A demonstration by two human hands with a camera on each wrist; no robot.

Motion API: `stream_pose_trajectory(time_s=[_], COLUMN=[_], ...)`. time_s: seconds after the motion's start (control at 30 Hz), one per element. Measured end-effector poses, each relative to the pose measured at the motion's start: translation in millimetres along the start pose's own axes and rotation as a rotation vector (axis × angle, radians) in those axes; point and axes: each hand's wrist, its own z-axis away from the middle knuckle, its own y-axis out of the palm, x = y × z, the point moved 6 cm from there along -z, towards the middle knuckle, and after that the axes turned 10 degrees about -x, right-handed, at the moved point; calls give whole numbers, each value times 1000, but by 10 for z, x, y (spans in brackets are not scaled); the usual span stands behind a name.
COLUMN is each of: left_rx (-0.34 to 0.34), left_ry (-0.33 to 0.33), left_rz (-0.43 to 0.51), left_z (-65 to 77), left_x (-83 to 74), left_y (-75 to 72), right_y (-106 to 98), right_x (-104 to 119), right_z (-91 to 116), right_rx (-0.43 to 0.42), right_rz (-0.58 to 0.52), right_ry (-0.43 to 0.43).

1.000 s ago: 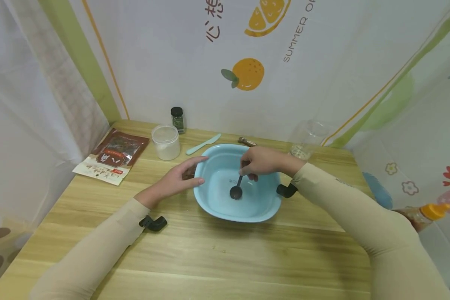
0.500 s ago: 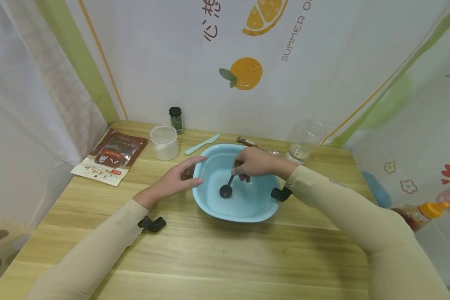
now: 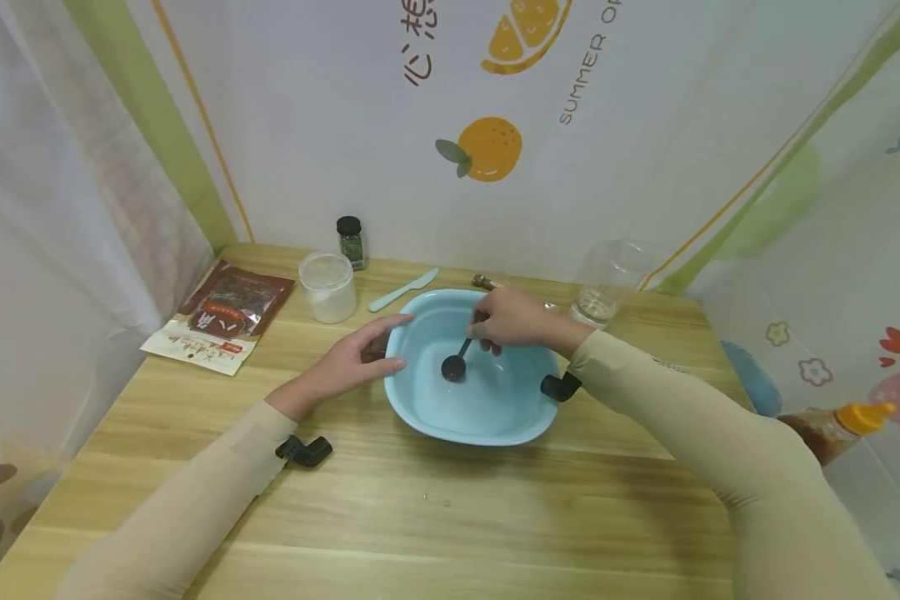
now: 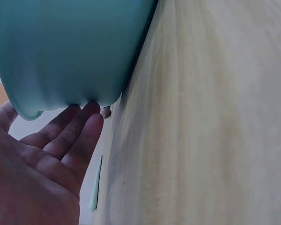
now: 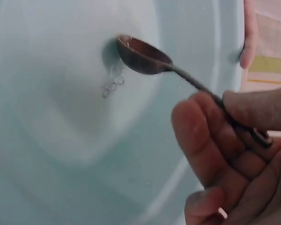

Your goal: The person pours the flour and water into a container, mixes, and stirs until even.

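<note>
A light blue basin (image 3: pixel 480 417) stands on the table. My left hand (image 3: pixel 345 367) holds its left side, thumb over the rim; in the left wrist view several fingers (image 4: pixel 84 140) touch the outer wall. My right hand (image 3: pixel 513 319) reaches over the far side of the basin and pinches the handle of a dark brown round-bowled spoon (image 3: pixel 453 368) between thumb and fingers. The bowl of the spoon (image 5: pixel 143 55) is inside the basin, low over its floor, where grey printed lettering shows. Whether the spoon touches the floor, I cannot tell.
Behind the basin lie a pale green knife (image 3: pixel 403 291) and a partly hidden brown-handled utensil (image 3: pixel 485 282). A white-powder jar (image 3: pixel 328 287), black-capped spice jar (image 3: pixel 351 243) and brown packet (image 3: pixel 225 312) stand left. A clear container (image 3: pixel 600 292) and yellow-capped bottle (image 3: pixel 832 429) are right.
The right hand first moves left with the spoon, then slightly away from the viewer, so the bowl shifts left and a little back within the basin. The left hand stays at the rim.
</note>
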Motion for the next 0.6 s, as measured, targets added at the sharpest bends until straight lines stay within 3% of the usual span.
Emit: stream_pose_trajectory(time_s=[0.17,0.37,0.6], left_rx=[-2,-6,-12], left_ry=[1,16,12], left_rz=[1,0,0], left_z=[24,19,15], left_x=[9,5,14], left_y=[3,-1,7], right_y=[-42,-4,-88], right_x=[-45,-67,-131], right_z=[22,78,118], right_rx=[-49,2,-54], right_rz=[36,0,19], right_ry=[43,16,45])
